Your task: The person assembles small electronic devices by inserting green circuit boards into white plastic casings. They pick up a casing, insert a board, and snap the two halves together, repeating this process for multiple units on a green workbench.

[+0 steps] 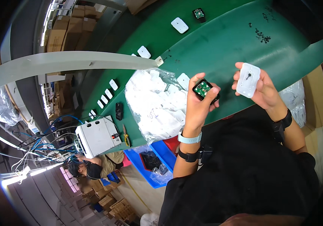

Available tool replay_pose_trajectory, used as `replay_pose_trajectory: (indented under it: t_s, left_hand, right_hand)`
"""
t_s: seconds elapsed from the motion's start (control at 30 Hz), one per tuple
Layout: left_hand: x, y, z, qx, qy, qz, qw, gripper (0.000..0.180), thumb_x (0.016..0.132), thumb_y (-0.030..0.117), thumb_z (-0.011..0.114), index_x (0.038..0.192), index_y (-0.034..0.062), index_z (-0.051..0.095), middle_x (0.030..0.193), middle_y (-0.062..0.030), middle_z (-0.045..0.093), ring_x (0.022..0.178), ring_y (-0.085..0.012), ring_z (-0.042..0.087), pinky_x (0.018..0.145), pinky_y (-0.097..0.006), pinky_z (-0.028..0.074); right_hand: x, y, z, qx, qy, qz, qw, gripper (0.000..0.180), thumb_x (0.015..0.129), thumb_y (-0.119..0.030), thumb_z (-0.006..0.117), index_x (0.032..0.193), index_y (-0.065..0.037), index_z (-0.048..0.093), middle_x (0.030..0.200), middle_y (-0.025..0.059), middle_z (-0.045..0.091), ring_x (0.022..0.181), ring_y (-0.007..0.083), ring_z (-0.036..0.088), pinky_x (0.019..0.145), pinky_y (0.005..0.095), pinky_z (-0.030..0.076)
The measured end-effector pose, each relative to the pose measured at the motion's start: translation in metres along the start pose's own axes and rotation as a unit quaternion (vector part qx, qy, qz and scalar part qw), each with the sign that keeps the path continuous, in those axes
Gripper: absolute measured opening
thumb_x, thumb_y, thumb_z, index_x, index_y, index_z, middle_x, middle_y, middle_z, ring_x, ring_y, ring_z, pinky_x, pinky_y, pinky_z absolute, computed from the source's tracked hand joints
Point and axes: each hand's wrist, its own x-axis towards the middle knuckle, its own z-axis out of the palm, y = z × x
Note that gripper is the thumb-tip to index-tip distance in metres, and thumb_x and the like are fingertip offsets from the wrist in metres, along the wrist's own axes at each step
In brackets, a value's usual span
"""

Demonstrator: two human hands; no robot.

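Note:
My left hand (196,112) grips a small black housing (216,98) whose uncovered side shows a green circuit board (202,89). The thumb lies along the housing's edge. To the right, my right hand (267,92) holds a white plastic cover (247,87) with rounded corners, tilted upright between thumb and fingers. A small dark piece (248,76) shows at the middle of the cover; its kind is too small to tell. Housing and cover are apart, both above the green work surface (221,52).
A clear bag of white plastic parts (155,101) lies left of my hands. Small black pieces (262,36) are scattered farther off. Pliers (126,136) lie beside a white machine box (97,137). A pale bar (75,60) crosses the left. Below are a blue bin (157,184) and another person (101,165).

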Motion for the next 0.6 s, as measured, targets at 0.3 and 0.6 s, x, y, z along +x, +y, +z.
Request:
replay_pose_trajectory:
  t_s: [0.3,0.6]
  left_hand:
    - [-0.008,0.009,0.01,-0.044,-0.022,0.025,0.998,0.04,0.1,0.011,0.044,0.139,0.0013,0.044,0.107,-0.0215,0.064,0.068,-0.0246,0.065,0.052,-0.03,0.05]
    - [-0.008,-0.002,0.015,-0.046,-0.028,0.023,0.998,0.035,0.1,0.005,0.041,0.134,0.0004,0.048,0.101,-0.0185,0.065,0.075,-0.0256,0.069,0.062,-0.038,0.061]
  right_hand:
    - [-0.002,0.001,0.01,-0.03,0.007,0.003,1.0,0.083,0.09,-0.044,0.074,0.149,0.003,0.039,0.129,0.0147,0.063,0.113,0.0276,0.067,0.093,0.0405,0.057]
    - [0.002,0.002,0.018,-0.034,-0.007,0.012,0.999,0.079,0.092,-0.042,0.073,0.147,0.004,0.041,0.128,0.0148,0.064,0.11,0.0267,0.068,0.091,0.0431,0.058]
